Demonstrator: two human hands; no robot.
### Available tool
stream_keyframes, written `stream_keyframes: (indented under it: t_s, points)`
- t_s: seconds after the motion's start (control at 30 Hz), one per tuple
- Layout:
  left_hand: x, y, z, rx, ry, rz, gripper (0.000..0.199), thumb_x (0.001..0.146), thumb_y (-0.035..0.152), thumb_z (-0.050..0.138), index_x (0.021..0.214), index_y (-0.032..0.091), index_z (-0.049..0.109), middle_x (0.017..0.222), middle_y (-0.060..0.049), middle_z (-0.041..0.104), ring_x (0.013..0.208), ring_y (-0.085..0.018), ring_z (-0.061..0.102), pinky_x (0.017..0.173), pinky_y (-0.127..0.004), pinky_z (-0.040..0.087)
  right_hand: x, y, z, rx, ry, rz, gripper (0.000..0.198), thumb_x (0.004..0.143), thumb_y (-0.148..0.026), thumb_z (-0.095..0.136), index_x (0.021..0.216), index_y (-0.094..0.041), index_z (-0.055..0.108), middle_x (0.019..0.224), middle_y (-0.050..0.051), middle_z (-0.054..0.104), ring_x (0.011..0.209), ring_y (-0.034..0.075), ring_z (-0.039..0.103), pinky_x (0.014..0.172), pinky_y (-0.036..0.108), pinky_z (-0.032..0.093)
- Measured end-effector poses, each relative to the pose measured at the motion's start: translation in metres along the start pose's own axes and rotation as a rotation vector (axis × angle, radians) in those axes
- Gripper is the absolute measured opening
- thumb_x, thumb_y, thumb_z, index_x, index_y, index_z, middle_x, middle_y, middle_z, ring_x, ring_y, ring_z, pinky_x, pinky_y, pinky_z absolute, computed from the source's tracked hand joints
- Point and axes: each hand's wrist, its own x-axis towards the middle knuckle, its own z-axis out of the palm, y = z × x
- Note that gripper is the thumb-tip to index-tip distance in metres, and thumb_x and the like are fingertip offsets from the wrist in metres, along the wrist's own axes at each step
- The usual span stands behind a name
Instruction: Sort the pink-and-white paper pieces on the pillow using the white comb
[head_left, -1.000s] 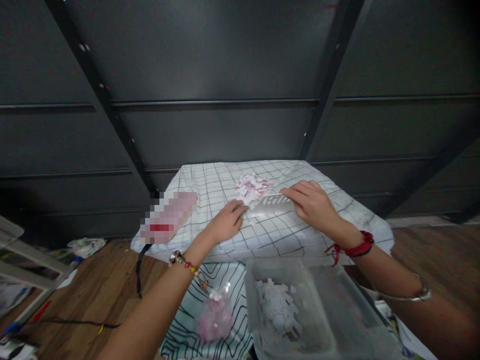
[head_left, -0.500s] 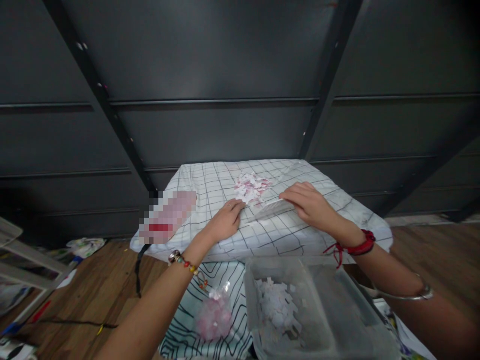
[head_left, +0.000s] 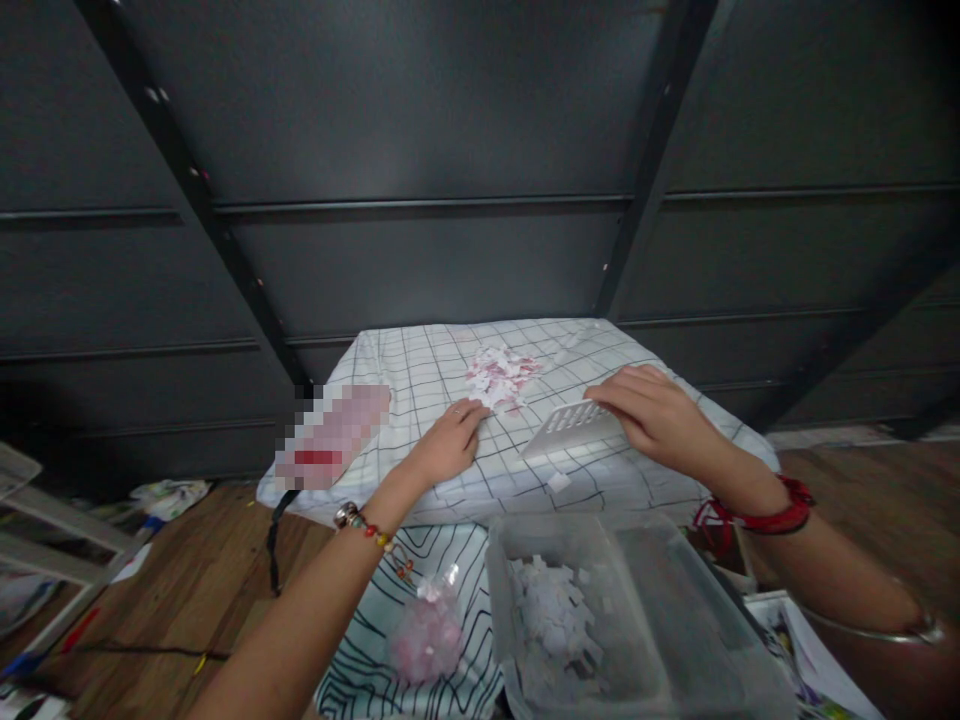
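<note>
My right hand (head_left: 649, 410) pinches the upper right end of a thin white sheet (head_left: 574, 430) with rows of dark-looking slots or holes, tilted above the checked cloth. My left hand (head_left: 451, 438) rests palm down on the cloth, fingers stretched toward a pile of small white and pink paper pieces (head_left: 501, 376). Its fingertips touch or nearly touch the pile's near edge. A single small white piece (head_left: 559, 482) shows below the sheet, by the table's front; whether it lies there or is falling I cannot tell.
In front of the table (head_left: 420, 350) stands a translucent divided plastic box (head_left: 637, 620), its left compartment holding white pieces (head_left: 555, 610). Left of it, a bag of pink bits (head_left: 427, 630) lies on wavy-lined fabric (head_left: 360, 640). A blurred-out pink object (head_left: 337, 430) lies at the table's left.
My right hand has moved right and turned the white sheet, so its slotted face shows. A small white piece now appears below it. My left hand has hardly moved.
</note>
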Motion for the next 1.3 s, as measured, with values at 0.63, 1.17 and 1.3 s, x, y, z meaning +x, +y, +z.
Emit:
stream_keyframes:
  t_s: [0.63, 1.17, 1.3]
  points:
    - [0.0, 0.002, -0.002, 0.013, 0.007, 0.013, 0.046, 0.081, 0.008, 0.039, 0.126, 0.015, 0.045, 0.133, -0.012, 0.045, 0.128, -0.023, 0.036, 0.106, -0.043, 0.034, -0.008, -0.016, -0.014, 0.001, 0.021, -0.06, 0.03, 0.075, -0.002, 0.041, 0.093, -0.019, 0.057, 0.072, 0.003, 0.06, 0.069, 0.017, 0.052, 0.064, 0.031, 0.041]
    - [-0.001, -0.004, 0.003, -0.02, 0.045, 0.052, 0.046, 0.08, 0.007, 0.039, 0.125, 0.015, 0.045, 0.131, -0.012, 0.045, 0.127, -0.024, 0.036, 0.106, -0.046, 0.034, -0.01, -0.016, -0.002, -0.055, 0.083, -0.02, 0.034, 0.075, 0.0, 0.038, 0.097, -0.019, 0.056, 0.074, 0.004, 0.061, 0.07, 0.017, 0.051, 0.065, 0.031, 0.04]
    - [0.0, -0.005, 0.004, -0.013, 0.046, 0.055, 0.045, 0.08, 0.007, 0.039, 0.124, 0.013, 0.046, 0.13, -0.013, 0.046, 0.126, -0.024, 0.037, 0.106, -0.045, 0.033, -0.01, -0.017, 0.0, -0.09, 0.089, -0.003, 0.032, 0.074, -0.001, 0.039, 0.094, -0.017, 0.057, 0.073, 0.004, 0.06, 0.069, 0.018, 0.049, 0.065, 0.032, 0.04]
